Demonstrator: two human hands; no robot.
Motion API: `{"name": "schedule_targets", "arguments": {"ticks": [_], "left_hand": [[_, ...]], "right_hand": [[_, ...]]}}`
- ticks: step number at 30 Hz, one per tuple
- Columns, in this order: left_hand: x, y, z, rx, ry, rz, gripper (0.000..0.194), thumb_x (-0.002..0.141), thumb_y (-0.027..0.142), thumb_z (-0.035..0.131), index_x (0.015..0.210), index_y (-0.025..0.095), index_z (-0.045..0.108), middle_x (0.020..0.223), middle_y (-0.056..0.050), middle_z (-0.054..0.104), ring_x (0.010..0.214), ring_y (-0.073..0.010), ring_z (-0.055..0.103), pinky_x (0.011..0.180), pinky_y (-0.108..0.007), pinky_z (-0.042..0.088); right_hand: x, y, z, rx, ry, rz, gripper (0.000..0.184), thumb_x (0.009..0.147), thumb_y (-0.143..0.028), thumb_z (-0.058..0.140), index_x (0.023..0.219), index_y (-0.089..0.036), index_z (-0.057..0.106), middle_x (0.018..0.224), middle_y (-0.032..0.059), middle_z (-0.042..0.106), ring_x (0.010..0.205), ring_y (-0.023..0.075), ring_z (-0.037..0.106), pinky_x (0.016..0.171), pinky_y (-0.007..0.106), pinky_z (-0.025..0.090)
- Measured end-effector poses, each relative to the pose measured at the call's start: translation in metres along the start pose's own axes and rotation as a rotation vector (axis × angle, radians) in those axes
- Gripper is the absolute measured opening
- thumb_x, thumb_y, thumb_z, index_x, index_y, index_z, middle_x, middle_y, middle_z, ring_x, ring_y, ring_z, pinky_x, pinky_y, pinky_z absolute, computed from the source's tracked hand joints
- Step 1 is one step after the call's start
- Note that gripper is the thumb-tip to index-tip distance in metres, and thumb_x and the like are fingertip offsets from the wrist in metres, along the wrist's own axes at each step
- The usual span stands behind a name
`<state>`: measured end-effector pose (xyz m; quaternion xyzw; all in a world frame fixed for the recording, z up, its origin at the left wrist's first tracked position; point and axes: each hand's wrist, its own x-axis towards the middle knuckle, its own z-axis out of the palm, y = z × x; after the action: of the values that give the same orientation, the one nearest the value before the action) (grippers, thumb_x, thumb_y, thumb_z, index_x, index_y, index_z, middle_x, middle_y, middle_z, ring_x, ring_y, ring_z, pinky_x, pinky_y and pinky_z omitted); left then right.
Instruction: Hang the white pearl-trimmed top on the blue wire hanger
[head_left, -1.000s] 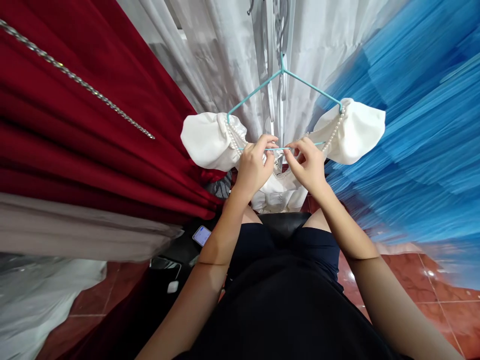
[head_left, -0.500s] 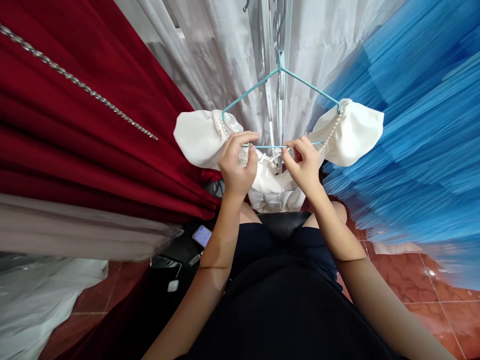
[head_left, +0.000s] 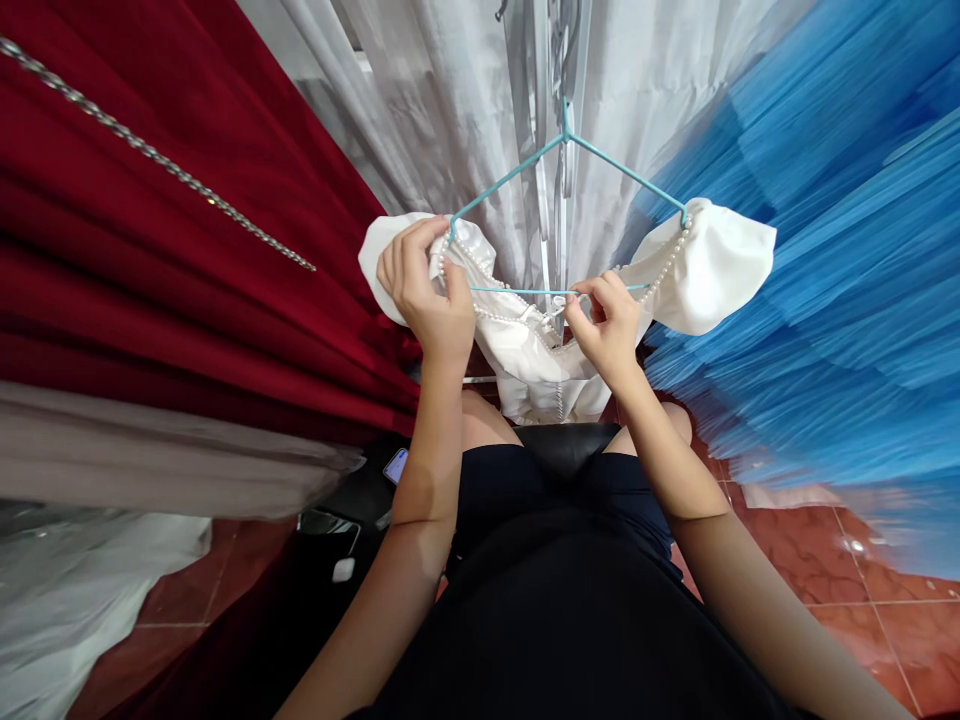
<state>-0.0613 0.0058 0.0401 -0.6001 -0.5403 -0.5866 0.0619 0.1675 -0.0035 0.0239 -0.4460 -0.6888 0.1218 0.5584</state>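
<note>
A white dress [head_left: 517, 335] with puffed sleeves and pearl-beaded edging hangs in front of me on a thin light-blue hanger [head_left: 622, 170]. My left hand [head_left: 424, 285] is at the left shoulder, its curled fingers against the sleeve beside the hanger's end. Its thumb stands apart from the fingers, with the pearl-edged strap [head_left: 442, 262] showing in the gap. Thumb and fingertips of my right hand [head_left: 606, 325] pinch the hanger's lower bar near its middle. A small white loop [head_left: 559, 301] lies close to those fingertips. The right puffed sleeve [head_left: 720, 265] hangs untouched.
Red fabric [head_left: 187, 250] hangs on the left, with a beaded strand [head_left: 172, 175] before it. Blue tulle [head_left: 817, 270] fills the right side, and white curtains [head_left: 465, 110] hang behind. A phone [head_left: 395, 465] lies on a dark surface by my left forearm.
My left hand has moved left from near the hanger's lower bar to the dress's left shoulder. The right hand keeps its pinch on the bar.
</note>
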Motion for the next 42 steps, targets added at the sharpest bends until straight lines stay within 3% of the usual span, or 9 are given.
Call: {"name": "schedule_targets", "arguments": {"ticks": [4,7,13,21,25,30,34,39,42], "left_hand": [[0.017,-0.007,-0.006,0.027,0.003,0.019,0.037,0.095,0.011,0.048,0.124,0.025,0.065,0.124,-0.008,0.069,0.129,-0.0264,0.066,0.118,-0.045,0.051],[0.027,-0.004,-0.014,0.021,0.001,0.075,0.029,0.092,0.013,0.053,0.113,0.024,0.070,0.114,-0.008,0.071,0.116,-0.0259,0.070,0.110,-0.043,0.056],[0.017,0.000,-0.022,0.079,-0.030,0.100,0.029,0.085,0.024,0.073,0.114,0.025,0.070,0.118,-0.010,0.071,0.119,-0.0327,0.066,0.116,-0.052,0.051],[0.023,-0.014,-0.025,-0.006,-0.106,-0.045,0.025,0.099,0.023,0.054,0.115,0.024,0.073,0.114,-0.008,0.073,0.119,-0.0290,0.070,0.114,-0.042,0.050],[0.040,-0.035,-0.035,-0.005,0.017,-0.064,0.015,0.101,0.025,0.055,0.098,0.023,0.069,0.100,-0.005,0.072,0.103,-0.0251,0.071,0.101,-0.039,0.054],[0.048,-0.083,-0.047,-0.028,0.189,-0.201,0.017,0.105,0.021,0.045,0.091,0.020,0.056,0.094,0.002,0.067,0.101,-0.0196,0.066,0.096,-0.042,0.051],[0.021,-0.083,-0.052,-0.031,0.169,-0.222,0.016,0.104,0.029,0.050,0.091,0.019,0.053,0.091,0.002,0.065,0.100,-0.0184,0.066,0.093,-0.041,0.050],[-0.043,-0.038,-0.044,-0.043,0.038,-0.131,0.026,0.086,0.040,0.062,0.103,0.020,0.062,0.093,-0.005,0.071,0.084,-0.0199,0.070,0.075,-0.033,0.055],[-0.066,-0.017,-0.036,-0.051,0.038,0.055,0.023,0.085,0.043,0.065,0.096,0.023,0.067,0.083,-0.004,0.070,0.073,-0.0199,0.068,0.066,-0.033,0.054]], "right_hand": [[-0.001,-0.001,-0.001,-0.013,-0.013,0.007,0.015,0.095,-0.028,0.060,0.085,-0.019,0.066,0.075,-0.0026,0.045,0.067,0.0101,0.041,0.068,0.027,0.033],[-0.002,-0.002,-0.002,-0.018,-0.016,0.013,0.016,0.096,-0.030,0.060,0.085,-0.019,0.068,0.075,-0.0018,0.048,0.069,0.0106,0.043,0.068,0.027,0.033],[-0.003,-0.003,-0.004,-0.007,-0.043,0.025,0.023,0.100,-0.038,0.057,0.090,-0.021,0.068,0.079,0.0000,0.051,0.071,0.0121,0.046,0.070,0.028,0.039],[-0.003,-0.001,-0.010,-0.007,-0.020,0.007,0.021,0.099,-0.036,0.060,0.090,-0.020,0.071,0.079,-0.0006,0.051,0.070,0.0111,0.046,0.069,0.027,0.038],[0.000,0.000,-0.014,-0.022,-0.030,0.001,0.020,0.098,-0.033,0.060,0.090,-0.020,0.073,0.078,-0.0006,0.052,0.069,0.0107,0.045,0.068,0.027,0.035],[0.004,-0.001,-0.012,-0.020,-0.076,0.018,0.020,0.097,-0.034,0.060,0.089,-0.020,0.073,0.076,-0.0017,0.049,0.067,0.0103,0.043,0.068,0.027,0.034],[0.005,0.000,-0.008,0.002,-0.085,0.028,0.018,0.096,-0.032,0.060,0.089,-0.020,0.072,0.075,-0.0019,0.048,0.067,0.0106,0.042,0.068,0.028,0.033],[0.005,0.001,-0.006,0.058,-0.106,0.044,0.024,0.099,-0.040,0.061,0.088,-0.021,0.071,0.075,-0.0020,0.045,0.065,0.0107,0.040,0.067,0.028,0.034],[0.004,0.001,-0.004,0.064,-0.101,0.032,0.024,0.100,-0.041,0.061,0.089,-0.021,0.071,0.075,-0.0018,0.046,0.066,0.0108,0.041,0.068,0.028,0.035]]}}
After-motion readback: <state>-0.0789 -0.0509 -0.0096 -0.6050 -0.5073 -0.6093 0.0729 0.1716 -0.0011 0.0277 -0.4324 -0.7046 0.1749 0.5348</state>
